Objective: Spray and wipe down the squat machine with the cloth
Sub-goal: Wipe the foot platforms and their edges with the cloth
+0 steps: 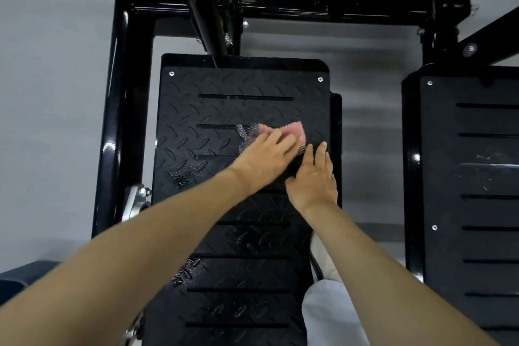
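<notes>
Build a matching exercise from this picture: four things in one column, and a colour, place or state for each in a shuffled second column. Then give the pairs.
Column one:
1. cloth
2. left hand
3. right hand
4. second footplate

Column two:
A. lies flat on the bare near footplate
B. pink, partly under fingers
C. at the right edge of view, untouched
D. presses on the cloth

Pairs: 1-B; 2-D; 3-A; 4-C
</notes>
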Demonstrator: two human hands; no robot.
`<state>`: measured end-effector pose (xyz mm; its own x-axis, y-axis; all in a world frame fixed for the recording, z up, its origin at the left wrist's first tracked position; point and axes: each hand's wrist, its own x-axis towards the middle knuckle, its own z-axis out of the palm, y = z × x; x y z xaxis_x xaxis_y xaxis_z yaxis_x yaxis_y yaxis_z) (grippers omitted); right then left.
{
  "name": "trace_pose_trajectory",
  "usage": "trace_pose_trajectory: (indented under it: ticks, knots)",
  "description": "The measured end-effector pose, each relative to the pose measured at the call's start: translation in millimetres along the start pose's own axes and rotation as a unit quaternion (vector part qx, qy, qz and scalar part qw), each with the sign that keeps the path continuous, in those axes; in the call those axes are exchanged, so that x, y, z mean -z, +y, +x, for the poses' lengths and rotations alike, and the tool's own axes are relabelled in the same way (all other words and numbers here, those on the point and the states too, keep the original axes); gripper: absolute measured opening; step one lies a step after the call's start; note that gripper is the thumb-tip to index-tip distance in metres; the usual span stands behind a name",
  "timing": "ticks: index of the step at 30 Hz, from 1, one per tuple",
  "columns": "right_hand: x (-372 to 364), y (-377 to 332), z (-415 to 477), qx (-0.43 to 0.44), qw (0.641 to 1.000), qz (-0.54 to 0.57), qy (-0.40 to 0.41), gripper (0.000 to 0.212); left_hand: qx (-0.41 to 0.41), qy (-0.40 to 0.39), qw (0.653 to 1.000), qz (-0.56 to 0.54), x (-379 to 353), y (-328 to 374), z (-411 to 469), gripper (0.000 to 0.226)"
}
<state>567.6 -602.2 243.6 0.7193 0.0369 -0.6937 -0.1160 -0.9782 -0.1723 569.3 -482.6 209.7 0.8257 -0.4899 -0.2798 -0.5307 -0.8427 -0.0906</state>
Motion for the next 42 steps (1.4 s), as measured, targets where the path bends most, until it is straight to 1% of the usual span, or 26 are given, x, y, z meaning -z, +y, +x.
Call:
trace_pose_trajectory:
  ticks: [2,3,4,7,8,9,11,13,15,17,18,20,22,23,25,27,28,30,32,33,34,36,38,39,40,42]
  knots:
    - [1,3,0,0.008,1.0,0.002,0.002,0.082,-0.072,0.003,0.997,0.04,4,-25,9,0.07]
    - [1,5,0,0.013,1.0,0.003,0.001,0.082,-0.076,0.001,0.995,0.068,7,-39,15,0.067]
    - [2,6,0,0.017,1.0,0.004,0.0,0.082,-0.041,-0.014,0.996,0.084,11,-50,22,0.063]
    - [4,9,0,0.026,1.0,0.01,-0.002,0.082,0.164,-0.032,0.986,-0.007,18,-54,40,0.062]
    - [4,9,0,0.029,1.0,0.011,-0.001,0.081,0.189,-0.038,0.981,-0.024,22,-44,44,0.064]
    - [5,9,1,0.031,0.999,0.011,0.002,0.08,0.164,-0.028,0.986,-0.02,22,-32,47,0.064]
    - [9,8,1,0.031,0.999,0.02,0.014,0.071,0.01,0.005,1.0,0.026,13,-3,45,0.061]
    - [13,10,1,0.024,0.998,0.036,0.046,0.05,-0.118,0.0,0.992,0.044,12,0,41,0.064]
    - [17,13,1,0.026,0.997,0.029,0.061,0.038,-0.154,-0.005,0.986,0.06,16,-21,47,0.074]
    - [18,17,2,0.029,0.997,0.023,0.06,0.041,-0.119,-0.013,0.987,0.106,22,-42,61,0.078]
    - [18,19,2,0.03,0.998,0.025,0.058,0.043,-0.061,-0.012,0.992,0.107,25,-49,67,0.076]
    - [19,20,2,0.031,0.998,0.025,0.052,0.043,0.088,-0.005,0.996,0.03,31,-49,82,0.073]
    - [20,18,3,0.03,0.998,0.028,0.045,0.043,0.165,-0.015,0.985,-0.049,29,-32,93,0.07]
    - [21,17,3,0.026,0.998,0.03,0.041,0.041,0.124,-0.024,0.99,-0.063,25,-20,96,0.065]
    - [23,15,5,0.02,0.998,0.039,0.037,0.036,-0.026,-0.003,0.99,-0.139,21,-10,95,0.053]
    - [23,16,7,0.018,0.998,0.044,0.04,0.032,-0.112,0.021,0.99,-0.089,25,-20,96,0.053]
    - [23,18,6,0.018,0.998,0.045,0.037,0.032,-0.097,0.025,0.992,-0.08,22,-28,99,0.061]
    - [23,23,6,0.024,0.998,0.043,0.034,0.033,0.033,0.02,0.995,-0.096,31,-39,108,0.072]
    - [24,24,5,0.025,0.998,0.046,0.035,0.033,0.129,0.011,0.98,-0.154,36,-31,112,0.072]
    - [23,23,5,0.022,0.998,0.052,0.032,0.035,0.139,0.004,0.971,-0.194,34,-24,112,0.067]
    - [23,22,6,0.018,0.997,0.063,0.032,0.035,0.109,-0.002,0.973,-0.202,28,-15,109,0.061]
    - [22,22,8,0.009,0.995,0.091,0.046,0.033,-0.025,0.046,0.978,-0.204,13,-3,95,0.047]
    - [22,24,7,0.002,0.992,0.113,0.062,0.033,-0.137,0.072,0.98,-0.126,11,-12,79,0.053]
    - [22,26,5,-0.002,0.991,0.116,0.064,0.034,-0.153,0.043,0.984,-0.081,13,-21,74,0.062]
    - [22,29,3,-0.005,0.992,0.111,0.063,0.035,-0.132,0.002,0.99,-0.059,13,-31,70,0.068]
    - [19,36,-1,-0.013,0.992,0.1,0.071,0.036,-0.005,-0.017,0.997,-0.078,17,-50,69,0.068]
